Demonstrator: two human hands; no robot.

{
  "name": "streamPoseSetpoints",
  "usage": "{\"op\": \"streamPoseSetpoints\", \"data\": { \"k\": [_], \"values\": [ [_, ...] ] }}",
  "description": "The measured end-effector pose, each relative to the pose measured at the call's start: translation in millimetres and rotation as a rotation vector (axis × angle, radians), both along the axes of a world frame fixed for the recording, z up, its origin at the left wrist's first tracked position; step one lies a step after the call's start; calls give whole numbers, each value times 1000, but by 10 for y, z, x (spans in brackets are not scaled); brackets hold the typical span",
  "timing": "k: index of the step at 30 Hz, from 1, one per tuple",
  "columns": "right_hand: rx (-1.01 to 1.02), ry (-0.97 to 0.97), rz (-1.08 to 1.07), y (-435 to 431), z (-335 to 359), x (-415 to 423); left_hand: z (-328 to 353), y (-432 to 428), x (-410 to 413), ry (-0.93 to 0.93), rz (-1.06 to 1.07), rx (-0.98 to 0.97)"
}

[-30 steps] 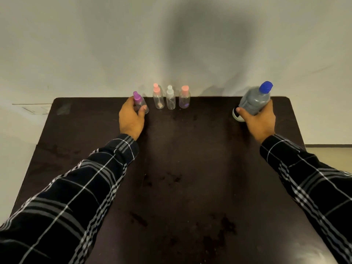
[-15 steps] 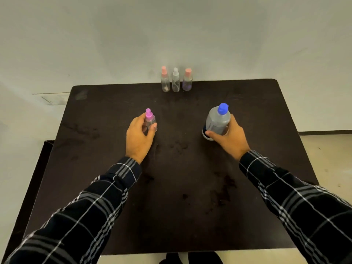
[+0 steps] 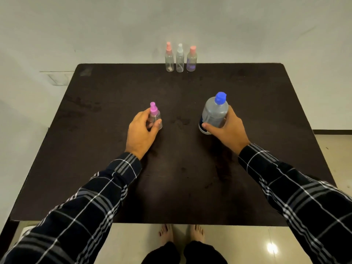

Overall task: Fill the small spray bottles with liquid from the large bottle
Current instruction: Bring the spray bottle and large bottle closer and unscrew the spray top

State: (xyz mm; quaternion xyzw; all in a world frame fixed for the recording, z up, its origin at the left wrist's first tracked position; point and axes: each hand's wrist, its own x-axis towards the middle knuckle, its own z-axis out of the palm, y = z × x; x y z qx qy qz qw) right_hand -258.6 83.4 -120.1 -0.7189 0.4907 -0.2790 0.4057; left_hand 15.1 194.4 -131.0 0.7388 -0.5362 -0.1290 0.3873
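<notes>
Pulled in from the far edge to mid-table: small spray bottle, pinched between thumb and fingers of left hand, and large bottle, wrapped by right hand. Both capped, nothing poured yet. Three other spray bottles waiting at back.

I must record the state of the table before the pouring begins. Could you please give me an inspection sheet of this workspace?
Surface: dark table, stained in places.
Job's things: large bottle, blue cap on; purple-capped spray bottle, cap on; at the far edge, in a row, pink-capped spray bottle, white-capped spray bottle, purple-tinted spray bottle.
Clutter: nothing seen.
Grippers: left hand grips the purple-capped spray bottle; right hand grips the large bottle.
Cables: nothing seen.
Surroundings: pale wall, tiled floor, bare feet below the near edge.
</notes>
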Motion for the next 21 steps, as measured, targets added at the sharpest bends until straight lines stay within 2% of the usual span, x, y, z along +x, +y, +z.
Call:
{"op": "streamPoseSetpoints", "data": {
  "k": [12,21],
  "values": [
    [-119,-98,23,27,-206,24,-241,48,-134,-82,5,-141],
    [-215,-79,58,-55,-266,-6,-301,-90,-156,-185,20,-181]
  ]
}}
